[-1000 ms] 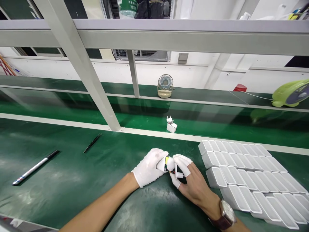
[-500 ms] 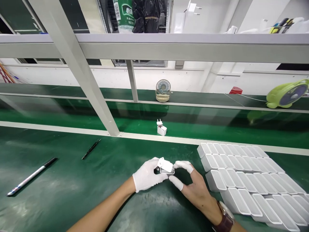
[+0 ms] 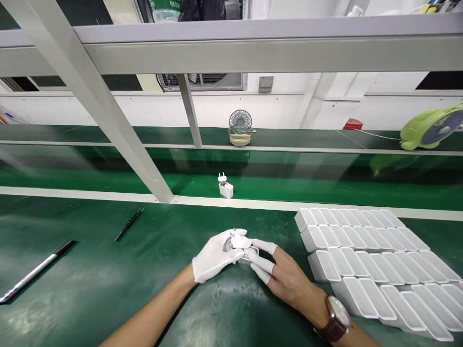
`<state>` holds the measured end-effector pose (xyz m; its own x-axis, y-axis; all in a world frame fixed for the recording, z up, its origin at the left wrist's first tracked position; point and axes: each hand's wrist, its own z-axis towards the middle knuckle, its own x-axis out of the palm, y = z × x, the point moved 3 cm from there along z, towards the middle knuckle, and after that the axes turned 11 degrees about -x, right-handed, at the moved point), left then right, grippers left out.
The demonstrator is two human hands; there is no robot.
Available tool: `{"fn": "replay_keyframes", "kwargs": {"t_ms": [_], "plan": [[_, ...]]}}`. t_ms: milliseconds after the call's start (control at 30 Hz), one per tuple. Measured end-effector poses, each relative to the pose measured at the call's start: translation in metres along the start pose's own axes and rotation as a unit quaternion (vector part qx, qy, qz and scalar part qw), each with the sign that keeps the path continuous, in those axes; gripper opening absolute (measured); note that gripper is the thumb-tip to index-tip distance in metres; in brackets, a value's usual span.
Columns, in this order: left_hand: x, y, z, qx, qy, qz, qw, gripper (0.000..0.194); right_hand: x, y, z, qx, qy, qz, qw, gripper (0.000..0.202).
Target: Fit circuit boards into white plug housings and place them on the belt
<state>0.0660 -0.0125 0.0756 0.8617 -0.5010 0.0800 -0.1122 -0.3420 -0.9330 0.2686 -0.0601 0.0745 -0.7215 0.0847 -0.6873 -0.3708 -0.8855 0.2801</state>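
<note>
My left hand (image 3: pixel 215 260), in a white glove, and my right hand (image 3: pixel 280 272), with white finger cots and a wristwatch, meet over the green mat. Together they grip a small white charger plug (image 3: pixel 240 243), its two pins pointing up and to the left. My right fingertips press on its right side. Another white charger (image 3: pixel 226 187) stands alone on the green conveyor belt (image 3: pixel 289 180) beyond the hands, pins up.
Rows of white charger shells (image 3: pixel 365 255) lie on the mat at the right. A marker pen (image 3: pixel 36 271) and a thin black tool (image 3: pixel 129 224) lie at the left. A slanted grey frame post (image 3: pixel 108 115) crosses ahead. Two small fans (image 3: pixel 239 127) (image 3: pixel 432 126) stand behind the belt.
The plug has turned in my hands, and its yellow inside no longer shows. The charger on the belt has drifted left.
</note>
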Motion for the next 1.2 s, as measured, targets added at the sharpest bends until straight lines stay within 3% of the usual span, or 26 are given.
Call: {"fn": "replay_keyframes", "kwargs": {"t_ms": [200, 467, 567, 700, 833, 1000, 1200], "plan": [[-0.002, 0.005, 0.004, -0.012, 0.014, 0.012, 1.0, 0.06, 0.003, -0.001, -0.002, 0.004, 0.021, -0.018, 1.0, 0.049], [-0.003, -0.002, 0.004, -0.032, 0.029, -0.064, 0.997, 0.077, 0.019, -0.003, -0.009, -0.006, 0.024, -0.027, 0.999, 0.053], [-0.009, -0.004, 0.003, 0.008, 0.004, -0.054, 0.998, 0.073, 0.018, -0.002, -0.004, -0.005, 0.004, -0.016, 1.0, 0.05], [-0.022, -0.002, 0.002, 0.09, -0.073, -0.021, 0.993, 0.068, 0.006, 0.003, 0.013, -0.016, -0.039, -0.028, 0.999, 0.049], [-0.03, -0.001, 0.003, 0.14, -0.088, -0.069, 0.984, 0.066, 0.005, 0.004, 0.025, -0.014, -0.071, -0.019, 0.997, 0.046], [-0.021, -0.007, 0.004, 0.098, -0.084, -0.073, 0.989, 0.072, 0.027, -0.002, 0.022, 0.002, 0.0, 0.029, 1.0, 0.034], [-0.013, -0.003, 0.003, 0.036, -0.112, -0.034, 0.993, 0.055, 0.029, 0.0, 0.016, 0.019, -0.027, 0.016, 0.999, 0.04]]}}
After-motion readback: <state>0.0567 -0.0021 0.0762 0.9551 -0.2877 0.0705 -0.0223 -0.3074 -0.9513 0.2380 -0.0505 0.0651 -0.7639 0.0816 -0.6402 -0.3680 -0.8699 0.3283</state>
